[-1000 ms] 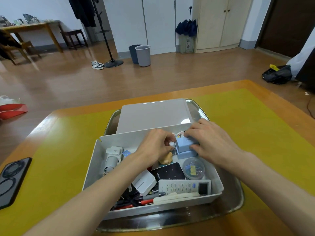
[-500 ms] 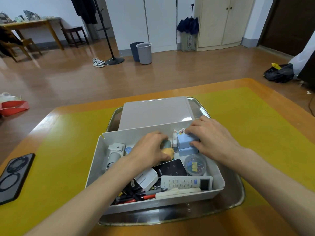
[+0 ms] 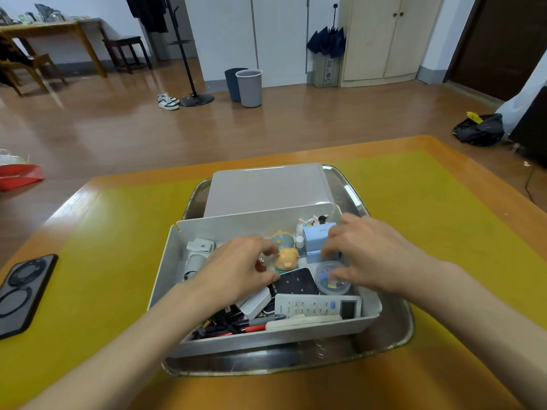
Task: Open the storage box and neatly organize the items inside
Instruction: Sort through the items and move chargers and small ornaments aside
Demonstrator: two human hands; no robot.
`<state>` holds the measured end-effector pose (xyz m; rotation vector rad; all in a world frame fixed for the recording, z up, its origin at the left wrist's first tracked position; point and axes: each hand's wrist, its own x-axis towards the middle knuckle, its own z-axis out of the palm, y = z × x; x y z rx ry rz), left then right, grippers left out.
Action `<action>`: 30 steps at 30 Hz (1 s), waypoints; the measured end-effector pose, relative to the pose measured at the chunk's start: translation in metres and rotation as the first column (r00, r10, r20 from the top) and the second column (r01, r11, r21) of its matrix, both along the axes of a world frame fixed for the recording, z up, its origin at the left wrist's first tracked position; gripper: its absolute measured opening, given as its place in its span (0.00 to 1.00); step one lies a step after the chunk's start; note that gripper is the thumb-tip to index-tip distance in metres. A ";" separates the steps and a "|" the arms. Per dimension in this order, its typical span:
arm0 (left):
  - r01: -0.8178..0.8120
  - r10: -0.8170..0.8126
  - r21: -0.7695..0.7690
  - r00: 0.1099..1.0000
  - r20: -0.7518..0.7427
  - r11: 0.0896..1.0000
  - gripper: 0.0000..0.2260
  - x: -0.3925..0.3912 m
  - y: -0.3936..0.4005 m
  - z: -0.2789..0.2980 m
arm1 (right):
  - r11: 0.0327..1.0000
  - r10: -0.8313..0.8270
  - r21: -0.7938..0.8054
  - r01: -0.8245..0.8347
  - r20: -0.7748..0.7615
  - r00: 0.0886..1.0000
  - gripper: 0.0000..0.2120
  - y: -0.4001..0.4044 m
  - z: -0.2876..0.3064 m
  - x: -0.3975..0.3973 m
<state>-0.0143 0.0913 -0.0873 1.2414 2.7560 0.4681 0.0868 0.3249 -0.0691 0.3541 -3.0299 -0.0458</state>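
Observation:
An open white storage box (image 3: 164, 263) stands in a metal tray (image 3: 406, 331), and its lid (image 3: 266, 189) lies flat behind it. Inside are a light blue small box (image 3: 315, 238), a yellow pig figurine (image 3: 286, 258), a round clear container (image 3: 327, 281), a black keypad (image 3: 296, 283), a white remote (image 3: 315, 306), a white charger (image 3: 255, 301) and red and black pens (image 3: 233, 327). My left hand (image 3: 238, 272) hovers just left of the pig, fingers curled apart and holding nothing. My right hand (image 3: 365, 254) spreads over the blue box and the clear container, fingertips touching the blue box.
A black phone (image 3: 23, 291) lies on the yellow mat (image 3: 118, 247) at the left table edge. A white handheld device (image 3: 196, 255) lies along the box's left wall. Small rabbit figures (image 3: 310, 221) stand in the far right corner of the box.
My left hand let go of the pig figurine, which now stands uncovered mid-box. My right hand slid back to the right off the blue box top, fingers spreading.

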 end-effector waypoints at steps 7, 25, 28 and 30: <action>0.123 -0.118 -0.124 0.992 0.043 0.985 0.22 0.019 -0.024 0.001 | 0.998 0.023 0.053 -0.028 0.089 0.996 0.22 -0.006 -0.008 0.012; -0.038 0.041 -0.062 0.998 0.049 0.997 0.19 0.022 -0.036 0.020 | 0.999 -0.051 0.024 0.049 0.077 0.996 0.16 -0.009 0.002 0.011; -0.140 0.086 0.209 0.965 0.247 0.968 0.24 0.017 -0.031 0.029 | 0.991 -0.082 -0.103 0.081 -0.005 0.997 0.15 -0.010 0.004 0.009; -0.300 0.136 0.358 0.898 0.419 0.884 0.20 0.015 -0.024 0.032 | 0.945 -0.122 -0.303 0.118 0.008 0.993 0.21 -0.014 0.005 0.009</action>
